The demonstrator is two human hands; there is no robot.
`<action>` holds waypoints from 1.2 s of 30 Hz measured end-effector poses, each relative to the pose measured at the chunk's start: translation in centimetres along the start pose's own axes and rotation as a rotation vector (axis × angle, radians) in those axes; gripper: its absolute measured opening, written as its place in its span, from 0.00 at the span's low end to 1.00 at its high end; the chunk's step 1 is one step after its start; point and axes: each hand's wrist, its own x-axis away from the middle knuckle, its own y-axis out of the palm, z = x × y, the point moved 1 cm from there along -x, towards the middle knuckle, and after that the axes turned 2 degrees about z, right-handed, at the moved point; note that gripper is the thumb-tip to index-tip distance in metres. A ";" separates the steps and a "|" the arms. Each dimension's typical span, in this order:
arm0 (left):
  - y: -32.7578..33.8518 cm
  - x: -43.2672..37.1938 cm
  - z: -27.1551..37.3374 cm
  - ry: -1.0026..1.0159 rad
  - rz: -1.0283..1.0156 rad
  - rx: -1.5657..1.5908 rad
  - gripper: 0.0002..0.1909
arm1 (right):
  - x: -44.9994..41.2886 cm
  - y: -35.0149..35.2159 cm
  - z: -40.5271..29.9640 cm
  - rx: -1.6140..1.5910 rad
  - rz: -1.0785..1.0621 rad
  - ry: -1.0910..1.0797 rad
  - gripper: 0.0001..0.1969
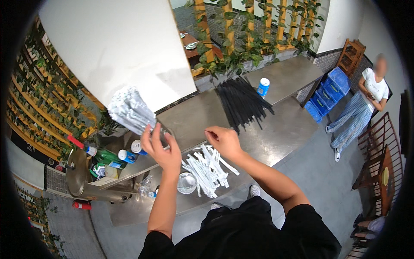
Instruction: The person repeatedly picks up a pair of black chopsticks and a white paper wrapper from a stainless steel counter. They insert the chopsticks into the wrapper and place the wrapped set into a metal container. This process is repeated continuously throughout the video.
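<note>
My left hand [161, 147] is raised over the counter with its fingers spread. Its fingertips overlap the lower end of a bundle of silvery-white narrow packets [131, 108]; whether they touch is unclear. Behind that hand a round metal or clear rim shows in part. My right hand [224, 142] hovers with fingers curled in and thumb against them, and I see nothing in it. Below it, loose white-and-silver narrow packets [207, 170] lie in a pile beside a clear round container [186, 183]. Black chopsticks [242, 103] lie fanned out beyond my right hand.
A blue-and-white can [263, 86] stands right of the chopsticks on the steel counter [194, 119]. Two similar cans [127, 156] and a green bottle [106, 157] are at left. Blue crates [331, 92] and a standing person [362, 103] are at right.
</note>
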 end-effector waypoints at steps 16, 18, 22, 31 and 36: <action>15.6 11.7 17.0 -0.381 -0.515 0.258 0.12 | -5.4 -17.4 20.3 0.653 -0.176 -0.093 0.06; 16.1 11.5 18.3 -0.347 -0.522 0.232 0.12 | -5.6 -17.4 21.0 0.741 -0.238 -0.135 0.07; 17.4 11.7 19.8 -0.314 -0.516 0.192 0.12 | -5.9 -17.0 22.2 0.839 -0.296 -0.170 0.08; 18.7 11.3 21.1 -0.271 -0.484 0.222 0.12 | -6.4 -17.5 23.3 0.881 -0.313 -0.214 0.06; 19.4 10.8 20.8 -0.535 -0.543 0.337 0.12 | -6.0 -18.0 22.2 0.776 -0.193 -0.232 0.05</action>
